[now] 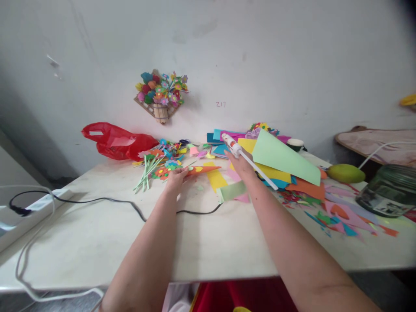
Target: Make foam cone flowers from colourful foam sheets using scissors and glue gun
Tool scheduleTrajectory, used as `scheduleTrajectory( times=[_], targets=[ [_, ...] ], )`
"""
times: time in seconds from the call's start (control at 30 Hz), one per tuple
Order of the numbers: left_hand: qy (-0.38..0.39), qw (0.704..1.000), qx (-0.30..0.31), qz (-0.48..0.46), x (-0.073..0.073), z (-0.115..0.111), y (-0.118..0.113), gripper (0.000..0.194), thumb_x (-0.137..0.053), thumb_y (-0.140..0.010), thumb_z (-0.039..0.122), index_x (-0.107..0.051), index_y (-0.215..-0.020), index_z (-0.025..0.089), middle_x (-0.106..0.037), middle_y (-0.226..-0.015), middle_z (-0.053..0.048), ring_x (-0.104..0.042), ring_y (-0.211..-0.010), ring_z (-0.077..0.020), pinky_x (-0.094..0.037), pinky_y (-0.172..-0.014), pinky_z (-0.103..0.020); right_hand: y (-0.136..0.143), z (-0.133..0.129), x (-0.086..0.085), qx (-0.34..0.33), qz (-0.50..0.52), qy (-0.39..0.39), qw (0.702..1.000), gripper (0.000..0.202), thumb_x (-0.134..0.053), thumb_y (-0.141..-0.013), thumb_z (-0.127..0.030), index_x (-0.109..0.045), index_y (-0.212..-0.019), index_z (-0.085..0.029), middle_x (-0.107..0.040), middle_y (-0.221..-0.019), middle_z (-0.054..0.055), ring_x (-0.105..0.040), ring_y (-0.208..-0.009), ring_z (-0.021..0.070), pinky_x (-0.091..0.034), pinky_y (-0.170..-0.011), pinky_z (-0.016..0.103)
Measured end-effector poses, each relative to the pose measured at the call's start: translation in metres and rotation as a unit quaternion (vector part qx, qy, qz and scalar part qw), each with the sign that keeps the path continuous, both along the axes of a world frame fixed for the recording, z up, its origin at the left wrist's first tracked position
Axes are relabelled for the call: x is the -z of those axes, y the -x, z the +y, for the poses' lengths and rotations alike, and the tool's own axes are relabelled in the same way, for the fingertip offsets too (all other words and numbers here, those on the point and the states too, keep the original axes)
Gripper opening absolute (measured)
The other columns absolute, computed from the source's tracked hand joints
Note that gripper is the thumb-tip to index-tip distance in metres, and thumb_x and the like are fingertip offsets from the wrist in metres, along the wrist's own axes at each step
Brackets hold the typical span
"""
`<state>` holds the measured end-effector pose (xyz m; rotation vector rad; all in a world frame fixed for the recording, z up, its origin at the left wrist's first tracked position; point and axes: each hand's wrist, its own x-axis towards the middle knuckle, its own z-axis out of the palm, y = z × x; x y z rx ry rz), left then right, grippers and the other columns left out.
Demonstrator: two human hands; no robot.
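My left hand (177,177) pinches the near end of an orange foam-like piece (209,169) with a pale yellow shape on it. My right hand (241,164) is closed around a white glue gun (234,148); a long white glue stick (264,177) sticks out of its back toward me. Part of the gun's handle is hidden by the hand. Just left of my left hand lie orange paper flowers (161,172) and a bundle of pale green stems (147,173). A yellow strip (216,178) and a light green piece (233,191) lie between my hands.
A red plastic bag (118,143) sits at the back left. Coloured sheets, with a pale green one (282,156) on top, and scraps (344,221) cover the right side. A glass jar (390,190) stands at the right edge. A black cord (107,199) runs from a power strip (39,210).
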<state>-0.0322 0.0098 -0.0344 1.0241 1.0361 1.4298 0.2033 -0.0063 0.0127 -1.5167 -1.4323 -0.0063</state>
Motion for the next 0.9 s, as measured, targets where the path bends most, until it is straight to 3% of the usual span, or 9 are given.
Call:
scheduleTrajectory(
  times=[0.1,0.23,0.33,0.43,0.5,0.6,0.7,0.9],
  targets=[
    [0.009,1.0,0.008,-0.023,-0.003,-0.004,-0.003,0.018,-0.073,-0.067,0.021,-0.059,-0.062,0.013,-0.064,-0.063,-0.003,-0.065,-0.062,-0.0137,-0.055,-0.067,-0.028,0.004,-0.005,-0.003,0.032,0.012,0.002,0.999,0.037,-0.052,-0.082,-0.051,-0.061,-0.101,-0.02,-0.067,-0.088,0.007,-0.062,-0.083,0.0228,-0.046,-0.071,0.03],
    [0.004,1.0,0.013,-0.02,-0.004,-0.004,-0.006,0.017,-0.073,-0.067,0.02,-0.059,-0.061,0.013,-0.064,-0.064,-0.003,-0.065,-0.065,-0.0134,-0.054,-0.072,-0.029,0.005,-0.004,0.001,0.007,0.058,-0.02,0.998,0.039,-0.051,-0.083,-0.046,-0.058,-0.113,-0.022,-0.065,-0.106,0.007,-0.06,-0.098,0.0228,-0.046,-0.077,0.029],
    [-0.01,1.0,0.017,-0.014,0.0,-0.002,-0.007,0.018,-0.074,-0.066,0.022,-0.059,-0.062,0.014,-0.065,-0.066,-0.003,-0.066,-0.07,-0.0149,-0.054,-0.076,-0.031,0.01,0.004,0.007,-0.054,0.179,-0.03,0.982,0.037,-0.059,-0.078,-0.042,-0.059,-0.104,-0.016,-0.066,-0.095,0.009,-0.061,-0.087,0.0224,-0.048,-0.074,0.031],
    [-0.011,0.999,0.018,-0.028,0.002,0.0,-0.009,0.016,-0.072,-0.067,0.02,-0.058,-0.063,0.014,-0.064,-0.067,-0.003,-0.066,-0.073,-0.0156,-0.055,-0.077,-0.031,0.02,0.012,0.01,-0.147,0.318,-0.027,0.936,0.036,-0.064,-0.073,-0.04,-0.059,-0.096,-0.012,-0.063,-0.081,0.006,-0.059,-0.071,0.0176,-0.049,-0.069,0.031],
    [-0.006,0.998,0.001,-0.066,0.002,0.001,-0.012,0.016,-0.07,-0.068,0.015,-0.056,-0.063,0.015,-0.063,-0.066,-0.002,-0.066,-0.076,-0.0153,-0.055,-0.08,-0.03,0.027,0.015,0.01,-0.19,0.35,-0.015,0.917,0.035,-0.063,-0.074,-0.043,-0.058,-0.092,-0.014,-0.06,-0.071,0.002,-0.056,-0.061,0.0134,-0.049,-0.061,0.028],
    [0.02,0.99,-0.029,-0.134,0.001,0.002,-0.017,0.016,-0.066,-0.071,0.009,-0.053,-0.064,0.017,-0.062,-0.066,-0.001,-0.067,-0.08,-0.0162,-0.056,-0.08,-0.031,0.035,0.014,0.01,-0.276,0.374,0.051,0.884,0.035,-0.068,-0.069,-0.047,-0.055,-0.076,-0.016,-0.053,-0.056,-0.003,-0.045,-0.045,0.0082,-0.041,-0.045,0.021],
    [0.079,0.985,-0.036,-0.146,-0.002,0.002,-0.021,0.013,-0.062,-0.073,0.007,-0.054,-0.07,0.017,-0.064,-0.07,-0.004,-0.067,-0.081,-0.0196,-0.058,-0.075,-0.034,0.04,0.006,0.01,-0.339,0.38,0.145,0.849,0.037,-0.072,-0.066,-0.046,-0.05,-0.065,-0.017,-0.048,-0.048,-0.005,-0.038,-0.038,0.0054,-0.031,-0.036,0.018],
    [0.138,0.987,-0.031,-0.075,-0.014,-0.005,-0.022,0.01,-0.058,-0.077,0.005,-0.054,-0.077,0.014,-0.064,-0.068,-0.005,-0.065,-0.06,-0.0139,-0.056,-0.054,-0.022,0.042,-0.008,0.015,-0.32,0.335,0.246,0.851,0.02,-0.069,-0.072,-0.028,-0.054,-0.069,-0.015,-0.052,-0.047,-0.005,-0.035,-0.033,0.0041,-0.024,-0.031,0.017]
  ],
)
